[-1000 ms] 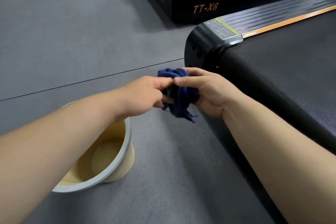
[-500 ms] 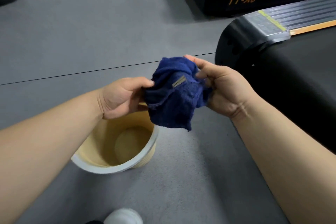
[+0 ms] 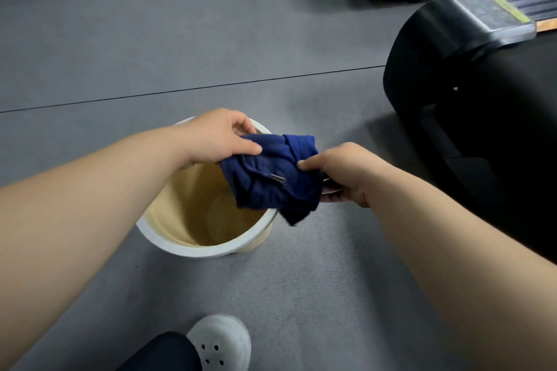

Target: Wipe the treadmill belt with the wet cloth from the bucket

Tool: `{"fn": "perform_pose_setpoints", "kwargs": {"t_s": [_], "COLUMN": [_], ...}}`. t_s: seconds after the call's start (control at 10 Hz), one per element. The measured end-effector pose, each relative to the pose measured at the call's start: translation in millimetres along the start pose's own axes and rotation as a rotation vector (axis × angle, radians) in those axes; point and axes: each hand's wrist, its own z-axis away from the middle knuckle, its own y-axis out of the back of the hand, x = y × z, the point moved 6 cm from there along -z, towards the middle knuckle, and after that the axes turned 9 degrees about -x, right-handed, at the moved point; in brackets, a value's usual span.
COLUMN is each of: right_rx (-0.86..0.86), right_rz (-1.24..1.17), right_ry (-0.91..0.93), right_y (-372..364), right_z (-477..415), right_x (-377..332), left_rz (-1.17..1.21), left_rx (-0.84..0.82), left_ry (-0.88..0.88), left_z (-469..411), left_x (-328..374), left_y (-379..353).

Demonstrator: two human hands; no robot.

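Cloth [image 3: 271,181] pinched by left hand [image 3: 217,138] and right hand [image 3: 346,172] above bucket [image 3: 193,247].

1. Treadmill [image 3: 482,105] runs off the right edge, its belt barely in view.
2. Cloth [image 3: 271,178] covers the bucket [image 3: 193,247] rim's right side.
3. White shoe [image 3: 223,340] clipped by the bottom edge.
4. Right hand [image 3: 346,172] fingers tucked under cloth, unseen.
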Motion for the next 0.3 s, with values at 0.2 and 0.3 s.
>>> {"fn": "perform_pose_setpoints", "kwargs": {"t_s": [0.2,0.3], "right_rx": [0.034,0.325], "right_rz": [0.117,0.076], "right_ry": [-0.022,0.126], "right_y": [7.4,43.4], "right_z": [0.4,4.7], "right_x": [12.5,-2.5], "left_rz": [-0.243,-0.454], "left_rx": [-0.084,0.138], "left_ry": [0.055,0.086], "left_z": [-10.3,-13.3], "left_x": [-6.8,9.9], "left_y": [-19.4,6.3]}}
